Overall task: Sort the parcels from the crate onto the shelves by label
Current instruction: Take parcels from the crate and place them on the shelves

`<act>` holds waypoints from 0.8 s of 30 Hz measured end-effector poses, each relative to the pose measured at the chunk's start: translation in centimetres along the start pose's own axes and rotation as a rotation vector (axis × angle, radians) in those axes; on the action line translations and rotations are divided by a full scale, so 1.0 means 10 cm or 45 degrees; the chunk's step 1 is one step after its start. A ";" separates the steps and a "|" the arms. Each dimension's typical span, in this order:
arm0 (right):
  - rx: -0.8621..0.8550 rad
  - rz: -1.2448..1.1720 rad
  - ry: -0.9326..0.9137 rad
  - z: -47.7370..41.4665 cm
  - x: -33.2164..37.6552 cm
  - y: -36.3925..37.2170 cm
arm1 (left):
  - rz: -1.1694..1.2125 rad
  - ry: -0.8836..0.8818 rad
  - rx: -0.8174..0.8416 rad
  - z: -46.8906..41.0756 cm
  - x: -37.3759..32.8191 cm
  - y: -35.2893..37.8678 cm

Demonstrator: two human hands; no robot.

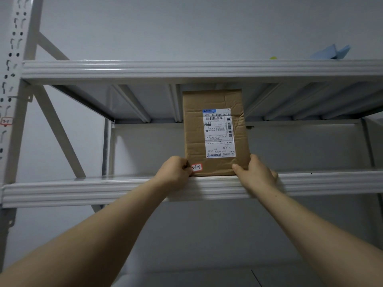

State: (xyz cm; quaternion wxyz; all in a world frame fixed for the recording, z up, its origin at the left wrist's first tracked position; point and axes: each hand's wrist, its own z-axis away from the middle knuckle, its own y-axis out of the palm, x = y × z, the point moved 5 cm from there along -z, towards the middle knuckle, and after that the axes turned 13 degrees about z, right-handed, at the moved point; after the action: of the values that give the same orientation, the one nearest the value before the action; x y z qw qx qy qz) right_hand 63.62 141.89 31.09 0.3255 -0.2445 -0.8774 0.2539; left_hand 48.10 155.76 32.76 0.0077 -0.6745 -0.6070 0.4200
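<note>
From the head camera, a flat brown parcel (194, 125) of creased, wrinkled cardboard stands upright on the front edge of the grey metal shelf (93, 190). Its face carries a white printed shipping label (219, 133) with barcodes. A small red-bordered sticker (196, 167) at the lower left corner is handwritten 3-1-3.

The left hand (175, 172) pinches the parcel's lower left corner with curled fingers. The right hand (256, 172) grips the lower right edge, thumb on the front and fingers behind.

Above runs a second ribbed shelf (145, 70), its underside braced with ribs. On it, far right, lie something blue and folded (333, 51) and a small yellow item (273, 58), too blurred to name. A perforated post (18, 79) with diagonal braces stands at left, bearing a small red-edged tag (6, 121). A plain pale wall (186, 27) lies behind.
</note>
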 end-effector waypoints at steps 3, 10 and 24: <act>-0.016 0.069 0.025 0.02 -0.09 -0.05 | 0.005 0.006 0.027 -0.01 -0.04 0.06; 0.010 0.062 0.015 0.05 -0.15 -0.08 | 0.006 -0.006 0.062 0.04 -0.08 0.11; 0.064 0.050 0.043 0.00 -0.24 -0.11 | 0.078 -0.142 0.256 0.17 -0.27 0.25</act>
State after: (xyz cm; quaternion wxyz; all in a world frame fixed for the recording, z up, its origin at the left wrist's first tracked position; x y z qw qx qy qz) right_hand 64.93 139.65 30.73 0.3412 -0.2577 -0.8602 0.2780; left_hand 49.43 152.01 31.85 0.0285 -0.6642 -0.5404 0.5157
